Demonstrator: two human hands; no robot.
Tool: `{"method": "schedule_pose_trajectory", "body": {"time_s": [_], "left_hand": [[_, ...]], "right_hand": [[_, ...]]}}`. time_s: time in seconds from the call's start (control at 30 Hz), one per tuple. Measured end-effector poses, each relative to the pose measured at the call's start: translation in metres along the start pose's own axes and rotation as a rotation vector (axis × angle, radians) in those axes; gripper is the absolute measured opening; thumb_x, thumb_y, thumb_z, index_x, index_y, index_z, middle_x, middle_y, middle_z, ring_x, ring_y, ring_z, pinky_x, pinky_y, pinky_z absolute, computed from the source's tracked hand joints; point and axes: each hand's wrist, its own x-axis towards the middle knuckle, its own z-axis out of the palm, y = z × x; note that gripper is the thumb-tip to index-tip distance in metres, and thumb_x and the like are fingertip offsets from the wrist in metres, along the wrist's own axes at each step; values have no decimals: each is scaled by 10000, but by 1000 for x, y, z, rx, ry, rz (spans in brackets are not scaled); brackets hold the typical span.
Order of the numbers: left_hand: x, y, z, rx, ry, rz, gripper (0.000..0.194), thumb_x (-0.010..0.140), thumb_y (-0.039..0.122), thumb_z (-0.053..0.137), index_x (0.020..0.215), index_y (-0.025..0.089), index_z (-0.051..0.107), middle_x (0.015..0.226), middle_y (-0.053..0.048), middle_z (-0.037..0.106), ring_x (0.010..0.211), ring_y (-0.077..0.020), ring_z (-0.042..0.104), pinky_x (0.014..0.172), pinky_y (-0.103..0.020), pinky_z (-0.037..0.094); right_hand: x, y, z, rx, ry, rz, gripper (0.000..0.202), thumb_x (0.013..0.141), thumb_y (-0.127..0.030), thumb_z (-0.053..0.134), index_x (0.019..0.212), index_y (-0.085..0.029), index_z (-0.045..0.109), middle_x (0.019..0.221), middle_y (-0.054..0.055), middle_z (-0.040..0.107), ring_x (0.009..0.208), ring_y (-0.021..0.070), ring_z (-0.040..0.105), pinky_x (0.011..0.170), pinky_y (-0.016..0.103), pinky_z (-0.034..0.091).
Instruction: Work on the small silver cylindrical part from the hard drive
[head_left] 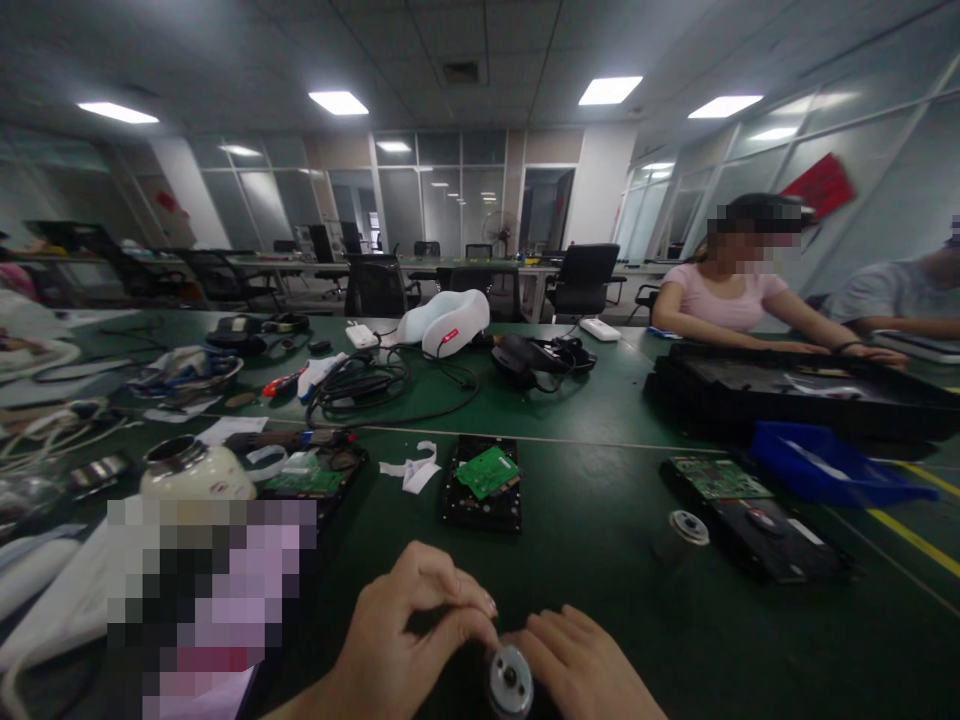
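the cylindrical part [511,682] has a round, silvery, holed face.

Two bare hands and what showed of the wrists and forearm behind them.
At the grip, the left hand [420,625] had slim, tapering fingers, rounded knuckles and a smooth, fairly broad back; a small glint showed on a fingertip, but the nails were too small and soft in the view to make out in detail. Just behind the grip on that side, the wrist was bare and ran into a bare left forearm [311,700], cut off by the lower edge of the view. Across the grip, the right hand [589,665] was bare too, with short-looking, rounded finger ends, its nails too blurred to tell; the bare part behind it ran out of view.
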Motion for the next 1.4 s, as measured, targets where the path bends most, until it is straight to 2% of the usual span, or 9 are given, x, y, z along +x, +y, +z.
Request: {"method": "schedule_pose_trajectory", "body": {"time_s": [0.07, 0.2, 0.4, 0.57, 0.67, 0.77, 0.9, 1.27, 1.4], "left_hand": [[-1, -12, -3, 93, 22, -67, 253, 799, 36, 670, 792, 238, 519, 718, 70, 739, 662, -127, 734, 643, -174, 553], [-3, -31, -4, 215, -73, -242, 256, 742, -1, 662, 801, 225, 556, 717, 55, 710, 670, -154, 723, 659, -229, 556], [-9, -23, -4, 371, -50, -369, 430, 630, -7, 741, 972, 235, 644, 1045, -27, 693, 1024, -250, 656, 930, -403, 490], [-14, -22, -5, 429, -37, -412, 224, 716, 120, 728, 894, 249, 685, 999, -38, 727, 1044, -319, 637, 933, -519, 451], [-11, -21, -2, 295, 33, -380, 125, 735, 146, 717, 795, 232, 650, 887, -31, 738, 946, -299, 678, 855, -459, 508], [-8, -15, 5, -15, 125, -279, 176, 765, 118, 684, 780, 231, 550, 808, 7, 727, 835, -218, 711, 753, -325, 562], [-8, -4, 16, -282, 27, -220, 268, 779, 51, 677, 857, 234, 498, 796, 28, 736, 782, -164, 716, 730, -253, 567], [-6, 3, 10, -16, -42, -209, 98, 749, 161, 750, 807, 196, 680, 780, -32, 713, 741, -199, 710, 699, -265, 545], [0, 5, 10, -32, -63, -225, 74, 737, 224, 778, 747, 196, 711, 751, -30, 704, 715, -197, 703, 675, -266, 547]], "right_hand": [[0, -2, -5, 46, -4, 91, 364, 704, -455, 779, 926, -207, 630, 804, 11, 718, 682, 213, 652, 651, 309, 410], [2, -5, -13, 132, -64, 198, 336, 710, -361, 784, 973, -195, 655, 886, 33, 732, 765, 238, 671, 700, 328, 441], [3, -6, -11, 168, -91, 225, 337, 720, -363, 763, 993, -191, 665, 915, 51, 735, 790, 251, 671, 733, 345, 462], [2, -6, -10, 151, -84, 222, 323, 717, -360, 760, 978, -194, 665, 892, 48, 735, 755, 235, 663, 714, 324, 463], [3, -7, -11, 139, -91, 220, 319, 719, -345, 756, 981, -191, 660, 891, 50, 733, 746, 232, 657, 711, 323, 461], [5, -7, -12, 137, -113, 226, 313, 710, -337, 764, 962, -188, 654, 894, 52, 730, 744, 235, 655, 709, 330, 459], [4, -7, -11, 135, -137, 222, 278, 705, -330, 770, 910, -188, 647, 883, 49, 725, 738, 242, 651, 691, 335, 453], [5, -7, -11, 107, -123, 193, 232, 721, -322, 749, 874, -198, 626, 852, 36, 712, 731, 224, 648, 689, 316, 444], [5, -8, -12, 119, -109, 200, 227, 706, -294, 759, 866, -199, 628, 840, 31, 712, 731, 227, 648, 688, 320, 443]]}}
